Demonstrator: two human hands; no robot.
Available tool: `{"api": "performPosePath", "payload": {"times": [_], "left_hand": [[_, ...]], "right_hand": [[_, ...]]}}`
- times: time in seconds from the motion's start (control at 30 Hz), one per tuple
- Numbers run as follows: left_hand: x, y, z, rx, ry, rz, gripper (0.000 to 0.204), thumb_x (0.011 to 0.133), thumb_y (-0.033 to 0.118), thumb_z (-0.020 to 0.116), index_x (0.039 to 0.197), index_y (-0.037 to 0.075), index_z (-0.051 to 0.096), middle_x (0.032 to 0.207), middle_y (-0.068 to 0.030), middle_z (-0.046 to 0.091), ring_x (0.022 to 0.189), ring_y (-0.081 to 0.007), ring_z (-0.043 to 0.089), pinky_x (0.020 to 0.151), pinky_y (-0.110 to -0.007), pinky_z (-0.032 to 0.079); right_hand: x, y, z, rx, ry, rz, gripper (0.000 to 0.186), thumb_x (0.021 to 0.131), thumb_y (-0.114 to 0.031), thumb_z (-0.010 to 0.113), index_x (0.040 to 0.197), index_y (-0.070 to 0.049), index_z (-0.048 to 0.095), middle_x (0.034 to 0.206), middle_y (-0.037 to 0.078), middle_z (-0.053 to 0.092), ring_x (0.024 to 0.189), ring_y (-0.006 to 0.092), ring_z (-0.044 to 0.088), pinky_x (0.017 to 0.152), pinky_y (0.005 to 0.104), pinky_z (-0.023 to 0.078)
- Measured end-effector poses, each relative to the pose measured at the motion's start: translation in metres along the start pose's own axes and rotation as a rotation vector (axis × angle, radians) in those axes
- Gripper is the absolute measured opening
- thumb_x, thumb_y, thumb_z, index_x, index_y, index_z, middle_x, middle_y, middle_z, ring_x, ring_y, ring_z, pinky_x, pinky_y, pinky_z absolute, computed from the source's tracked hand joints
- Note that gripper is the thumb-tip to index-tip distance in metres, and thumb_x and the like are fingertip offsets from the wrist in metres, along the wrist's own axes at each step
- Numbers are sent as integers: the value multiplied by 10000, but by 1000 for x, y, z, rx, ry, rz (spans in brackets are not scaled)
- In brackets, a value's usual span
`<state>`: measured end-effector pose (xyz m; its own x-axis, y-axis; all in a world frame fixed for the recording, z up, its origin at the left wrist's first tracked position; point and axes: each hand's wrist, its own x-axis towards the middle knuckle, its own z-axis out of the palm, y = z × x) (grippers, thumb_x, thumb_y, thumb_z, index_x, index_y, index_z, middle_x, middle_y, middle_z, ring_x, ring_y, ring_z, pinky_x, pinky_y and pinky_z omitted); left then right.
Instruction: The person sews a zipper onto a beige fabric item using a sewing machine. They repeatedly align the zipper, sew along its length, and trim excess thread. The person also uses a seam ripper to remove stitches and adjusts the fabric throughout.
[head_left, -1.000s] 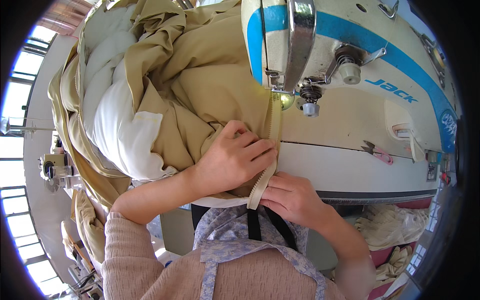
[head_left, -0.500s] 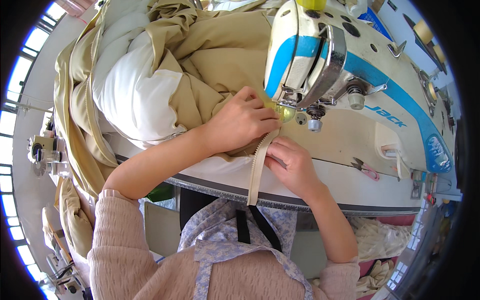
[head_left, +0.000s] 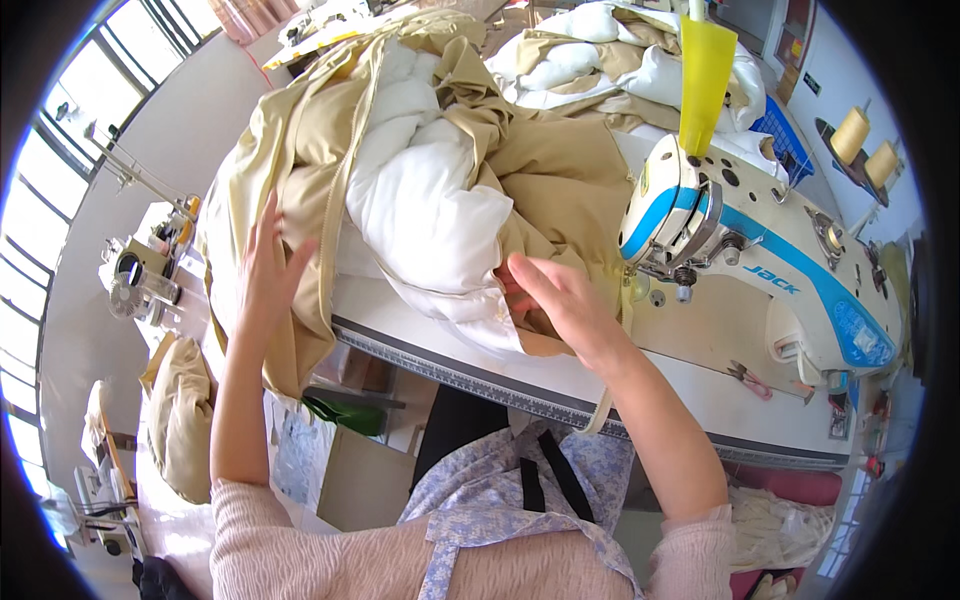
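The bulky beige-and-white padded garment is spread by the open-fingered left hand and pressed by the flat, open right hand beside the white-and-blue sewing machine, with stitching seemingly unfinished.

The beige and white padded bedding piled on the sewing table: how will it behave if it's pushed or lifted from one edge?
The beige and white padded bedding is probably floppy: it lies in deep folds and droops over the table edge by the left hand. Its puffy white filling suggests it is light for its bulk. It would likely bunch against the right hand rather than slide whole.
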<state>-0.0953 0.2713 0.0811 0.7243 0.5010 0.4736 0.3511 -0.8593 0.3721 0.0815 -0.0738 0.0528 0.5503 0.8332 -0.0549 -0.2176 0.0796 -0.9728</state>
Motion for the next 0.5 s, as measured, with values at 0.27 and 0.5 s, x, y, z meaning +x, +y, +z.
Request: {"api": "performPosePath", "payload": {"times": [0.27,0.5], "left_hand": [[-49,-86,17,363,-197,-289,1294,761,539,822,1669,106,7,1543,-286,452,1236,-459,615,990,-515,528],[32,-313,21,-1169,130,-545,755,946,364,686,1557,34,390,1424,-239,564,1181,-390,660,969,-506,554]], "right_hand": [[33,-10,85,-859,-29,-1191,162,918,-200,668,965,-48,699,873,97,686,789,249,676,671,357,538],[-111,106,79,-1123,-189,-1001,175,850,-160,621,1005,-107,682,999,11,667,1018,194,658,881,321,546]]}}
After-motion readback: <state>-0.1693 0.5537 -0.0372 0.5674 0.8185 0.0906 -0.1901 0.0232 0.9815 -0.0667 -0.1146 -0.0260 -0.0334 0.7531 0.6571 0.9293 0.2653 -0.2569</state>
